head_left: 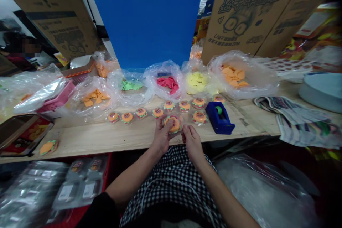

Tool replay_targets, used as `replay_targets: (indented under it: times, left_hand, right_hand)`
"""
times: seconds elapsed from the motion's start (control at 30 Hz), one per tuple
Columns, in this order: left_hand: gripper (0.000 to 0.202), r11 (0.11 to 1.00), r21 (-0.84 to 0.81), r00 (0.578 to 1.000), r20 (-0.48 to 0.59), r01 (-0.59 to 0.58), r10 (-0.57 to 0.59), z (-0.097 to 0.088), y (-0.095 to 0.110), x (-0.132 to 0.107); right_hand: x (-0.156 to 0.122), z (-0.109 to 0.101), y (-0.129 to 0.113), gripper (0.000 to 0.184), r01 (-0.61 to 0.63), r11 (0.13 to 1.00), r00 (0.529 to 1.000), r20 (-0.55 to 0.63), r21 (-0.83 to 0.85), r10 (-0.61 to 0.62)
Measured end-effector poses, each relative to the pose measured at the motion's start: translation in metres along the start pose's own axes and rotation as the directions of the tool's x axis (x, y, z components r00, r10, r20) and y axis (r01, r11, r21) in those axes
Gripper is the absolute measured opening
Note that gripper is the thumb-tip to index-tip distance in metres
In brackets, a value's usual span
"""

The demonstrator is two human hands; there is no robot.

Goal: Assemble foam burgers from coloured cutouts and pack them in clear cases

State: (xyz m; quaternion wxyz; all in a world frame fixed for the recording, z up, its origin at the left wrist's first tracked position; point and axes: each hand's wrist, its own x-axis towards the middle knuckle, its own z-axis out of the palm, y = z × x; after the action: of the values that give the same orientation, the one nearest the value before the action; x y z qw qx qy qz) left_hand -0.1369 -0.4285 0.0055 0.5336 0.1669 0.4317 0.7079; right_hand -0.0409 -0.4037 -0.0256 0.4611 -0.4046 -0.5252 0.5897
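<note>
A small round burger-shaped toy in a clear case is held just above the wooden table's front edge. My left hand is wrapped round its left side, thumb on top. My right hand pinches at its lower right edge with closed fingers. Behind it a curved row of several similar packed burger toys lies on the table. A blue tape dispenser stands just right of my hands.
Clear bags hold foam pieces: orange, green, red, yellow, orange. A blue board and cardboard boxes stand behind. A tin tray lies left, printed sheets right. A person sits far left.
</note>
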Motion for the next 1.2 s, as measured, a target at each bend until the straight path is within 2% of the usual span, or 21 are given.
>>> replay_targets:
  times: [0.1, 0.27, 0.4, 0.5, 0.7, 0.77, 1.0, 1.1, 1.2]
  left_hand:
    - [0.046, 0.994, -0.11, 0.996, -0.083, -0.02, 0.011, 0.008, -0.007, 0.002]
    - [0.042, 0.976, -0.212, 0.997, -0.068, -0.047, 0.033, 0.024, -0.015, -0.001]
    - [0.042, 0.972, -0.233, 0.998, -0.057, -0.023, 0.01, 0.028, -0.015, -0.002]
    - [0.047, 0.97, -0.244, 0.999, -0.049, 0.003, -0.016, 0.026, -0.015, 0.003]
    - [0.046, 0.936, -0.333, 0.985, -0.162, -0.114, 0.063, 0.03, -0.021, 0.013]
    - [0.046, 0.931, -0.343, 0.982, -0.176, -0.123, 0.065, 0.034, -0.023, 0.013]
    - [0.039, 0.921, -0.37, 0.987, -0.142, -0.121, 0.072, 0.043, -0.024, 0.007]
    - [0.036, 0.921, -0.372, 0.987, -0.147, -0.121, 0.07, 0.041, -0.027, 0.006]
    - [0.037, 0.916, -0.388, 0.987, -0.155, -0.098, 0.04, 0.038, -0.031, 0.007]
  right_hand:
    - [-0.003, 0.006, 0.001, 0.031, 0.029, 0.999, 0.999, -0.014, -0.041, -0.03]
    - [-0.006, 0.008, -0.003, 0.028, 0.158, 0.987, 0.977, -0.139, -0.016, -0.159]
    - [-0.004, 0.002, -0.004, 0.028, 0.195, 0.981, 0.96, -0.205, 0.012, -0.188]
    - [-0.003, 0.0, -0.001, 0.029, 0.157, 0.987, 0.973, -0.17, -0.015, -0.158]
    - [-0.002, 0.007, 0.005, 0.027, 0.059, 0.997, 0.996, -0.064, -0.051, -0.063]
    - [-0.003, 0.007, 0.004, 0.027, 0.075, 0.996, 0.994, -0.077, -0.051, -0.079]
    - [-0.006, 0.0, 0.006, 0.022, 0.245, 0.965, 0.956, -0.143, -0.093, -0.256]
    - [-0.005, -0.002, 0.01, 0.021, 0.249, 0.966, 0.958, -0.132, -0.066, -0.256]
    - [-0.005, -0.004, 0.012, 0.022, 0.201, 0.979, 0.973, -0.108, -0.015, -0.202]
